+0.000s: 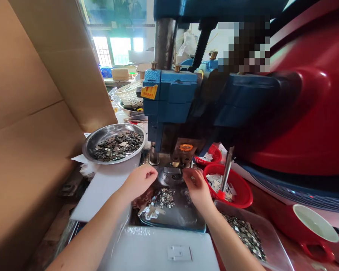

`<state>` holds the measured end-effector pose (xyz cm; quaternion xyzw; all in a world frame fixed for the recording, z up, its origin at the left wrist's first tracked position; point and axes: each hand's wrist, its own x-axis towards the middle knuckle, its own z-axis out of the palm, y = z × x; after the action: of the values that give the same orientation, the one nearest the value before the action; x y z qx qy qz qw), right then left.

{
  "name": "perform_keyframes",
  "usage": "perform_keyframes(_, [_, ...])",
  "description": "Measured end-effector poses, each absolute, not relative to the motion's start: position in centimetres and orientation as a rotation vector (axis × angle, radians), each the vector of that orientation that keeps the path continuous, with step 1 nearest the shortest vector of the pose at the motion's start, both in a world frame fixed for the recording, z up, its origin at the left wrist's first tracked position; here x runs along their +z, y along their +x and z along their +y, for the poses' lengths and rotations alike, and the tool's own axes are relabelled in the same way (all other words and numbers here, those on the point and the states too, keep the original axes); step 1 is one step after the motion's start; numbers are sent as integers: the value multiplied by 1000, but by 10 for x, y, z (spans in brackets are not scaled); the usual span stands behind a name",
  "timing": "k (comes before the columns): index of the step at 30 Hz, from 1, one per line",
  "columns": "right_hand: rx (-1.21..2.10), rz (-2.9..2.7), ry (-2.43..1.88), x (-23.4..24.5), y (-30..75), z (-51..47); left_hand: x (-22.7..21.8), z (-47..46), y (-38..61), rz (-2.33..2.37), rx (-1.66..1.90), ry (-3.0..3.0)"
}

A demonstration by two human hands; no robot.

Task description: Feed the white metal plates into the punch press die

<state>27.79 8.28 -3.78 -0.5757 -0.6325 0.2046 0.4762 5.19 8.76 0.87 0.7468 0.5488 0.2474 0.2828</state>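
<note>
Both my hands are at the base of a blue press machine (169, 101), just under its punch head (183, 150). My left hand (139, 180) is curled in a loose pinch left of the die (172, 175); what its fingertips hold is too small to make out. On the right of the die, my right hand (196, 186) has its fingers bent and pinched together; whatever they hold is hidden. Below my hands, a dark tray (183, 216) carries small shiny metal pieces (165, 197) and a few flat white metal parts (151, 212).
A steel bowl (98, 135) of dark flat metal parts sits at the left. Red baskets (241, 192) with white parts and a metal rod stand right. A clear tray (267, 233) of small parts, a red cup (313, 229), cardboard (31, 113) at left, a white box (164, 250) in front.
</note>
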Motion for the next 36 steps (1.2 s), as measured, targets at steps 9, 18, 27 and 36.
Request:
perform_keyframes(9, [559, -1607, -1536, -48, 308, 40, -1, 40, 33, 1638, 279, 2160])
perform_keyframes(18, [355, -1781, -1515, -55, 310, 24, -14, 40, 31, 1462, 399, 2182])
perform_keyframes(27, [49, -2062, -1502, -46, 301, 31, -16, 33, 46, 1410, 633, 2055])
perform_keyframes(36, [-103, -2182, -1552, -43, 292, 37, -21, 32, 47, 1437, 845, 1976])
